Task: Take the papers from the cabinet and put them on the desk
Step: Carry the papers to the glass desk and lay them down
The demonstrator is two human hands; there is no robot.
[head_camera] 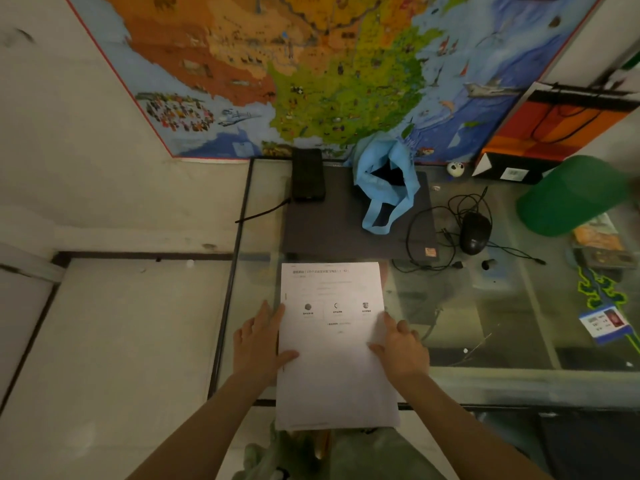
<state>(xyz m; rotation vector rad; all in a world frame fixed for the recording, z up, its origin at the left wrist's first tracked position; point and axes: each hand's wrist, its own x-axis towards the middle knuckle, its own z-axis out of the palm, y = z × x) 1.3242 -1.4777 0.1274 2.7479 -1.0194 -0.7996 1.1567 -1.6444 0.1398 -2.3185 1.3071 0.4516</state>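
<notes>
A stack of white printed papers (334,362) is held over the near left part of the glass-topped desk (502,341), its near end sticking out past the desk's front edge. My left hand (258,344) grips the stack's left edge with the thumb on top. My right hand (401,348) grips the right edge the same way. I cannot tell whether the stack rests on the glass. No cabinet is in view.
Behind the papers lies a closed dark laptop (346,220) with a blue cloth bag (384,181) and a black power brick (307,174) on it. A black mouse (475,232) with tangled cable, a green cap (571,195), a badge (604,322) and a shopping bag (554,126) sit right.
</notes>
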